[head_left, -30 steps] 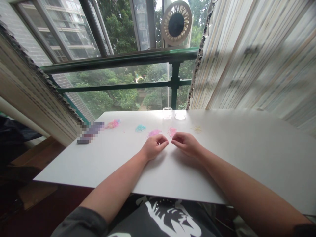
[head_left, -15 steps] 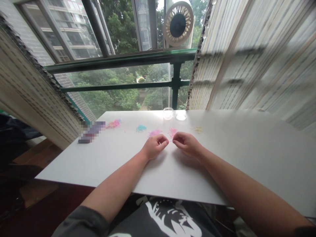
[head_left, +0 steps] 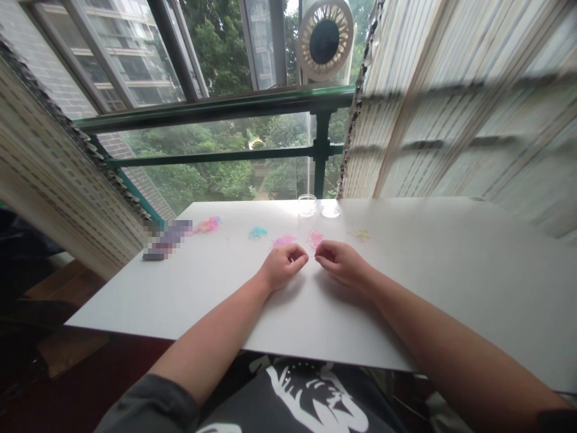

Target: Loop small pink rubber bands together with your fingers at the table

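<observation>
My left hand [head_left: 285, 266] and my right hand [head_left: 341, 263] face each other low over the white table [head_left: 189, 294], a small gap between their fingertips. Thumb and fingers are pinched together on both. A very faint thin line seems to cross the gap, too fine to name. Just beyond my left fingers lies a purple-pink pile [head_left: 283, 240] of small thin pieces, perhaps tiny elastic bands. A coral-pink pile [head_left: 316, 239] sits right behind the gap. Past my right hand is a sparse yellow pile [head_left: 362, 234], and farther left a turquoise one [head_left: 258, 232].
A mixed multicoloured pile [head_left: 207, 225] lies at the back left beside a pixelated object [head_left: 166, 240]. A clear round container [head_left: 307, 205] and a clear shallow dish or lid [head_left: 330, 210] stand at the far edge. Behind are a green railing [head_left: 216, 108], curtains and a white fan [head_left: 325, 42].
Both hands hold nearly the same pose and place. The pinkish thread between the fingertips shows more faintly now. The camera view has shifted very slightly.
</observation>
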### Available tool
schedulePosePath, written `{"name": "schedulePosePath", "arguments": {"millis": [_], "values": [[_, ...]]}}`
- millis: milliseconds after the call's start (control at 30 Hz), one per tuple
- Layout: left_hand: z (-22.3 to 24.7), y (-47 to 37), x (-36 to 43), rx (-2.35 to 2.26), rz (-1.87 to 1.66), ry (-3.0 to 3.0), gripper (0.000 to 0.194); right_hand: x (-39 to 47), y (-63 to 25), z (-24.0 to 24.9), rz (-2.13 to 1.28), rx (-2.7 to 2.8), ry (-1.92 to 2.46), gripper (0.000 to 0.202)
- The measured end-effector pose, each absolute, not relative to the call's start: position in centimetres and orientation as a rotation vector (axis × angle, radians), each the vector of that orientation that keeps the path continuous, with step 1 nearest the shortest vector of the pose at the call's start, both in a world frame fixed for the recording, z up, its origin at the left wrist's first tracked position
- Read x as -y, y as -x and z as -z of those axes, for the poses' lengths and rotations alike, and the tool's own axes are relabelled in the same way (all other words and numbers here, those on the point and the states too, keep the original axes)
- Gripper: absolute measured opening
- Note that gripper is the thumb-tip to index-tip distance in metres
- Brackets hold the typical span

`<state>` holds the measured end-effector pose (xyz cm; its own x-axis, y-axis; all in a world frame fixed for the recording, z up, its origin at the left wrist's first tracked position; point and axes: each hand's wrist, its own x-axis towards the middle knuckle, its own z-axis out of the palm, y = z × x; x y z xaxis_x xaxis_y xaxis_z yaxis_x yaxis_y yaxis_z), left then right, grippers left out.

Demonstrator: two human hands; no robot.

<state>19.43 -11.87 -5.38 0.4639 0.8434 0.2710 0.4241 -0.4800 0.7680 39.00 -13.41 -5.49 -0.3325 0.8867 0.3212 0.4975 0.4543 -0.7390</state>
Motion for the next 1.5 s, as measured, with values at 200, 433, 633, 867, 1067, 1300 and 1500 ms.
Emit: {"name": "schedulePosePath", "arguments": {"millis": [200,433,633,867,1067,1300,1500], "values": [[5.27,-19.51,11.98,-1.031,-0.831,-2.090,0.022,13.42,-38.96,5.56,-0.665,2.038,1.160,0.007],[5.25,-19.58,12.12,-0.997,-0.732,-2.124,0.024,13.40,-38.77,5.61,-0.684,2.068,1.163,0.005],[5.47,-19.58,12.08,-0.982,-0.654,-2.164,0.024,13.51,-38.70,5.53,-0.667,2.088,1.170,0.005],[5.48,-19.57,12.15,-0.973,-0.614,-2.169,0.023,13.60,-38.63,5.42,-0.663,2.096,1.178,0.004],[5.18,-19.67,12.35,-0.979,-0.613,-2.160,0.022,13.65,-38.70,5.39,-0.665,2.099,1.167,0.004],[5.16,-19.68,12.44,-0.979,-0.631,-2.171,0.019,13.55,-38.74,5.43,-0.688,2.101,1.173,0.004],[5.20,-19.64,12.37,-0.986,-0.623,-2.175,0.020,13.54,-38.71,5.43,-0.689,2.115,1.180,0.004]]}}
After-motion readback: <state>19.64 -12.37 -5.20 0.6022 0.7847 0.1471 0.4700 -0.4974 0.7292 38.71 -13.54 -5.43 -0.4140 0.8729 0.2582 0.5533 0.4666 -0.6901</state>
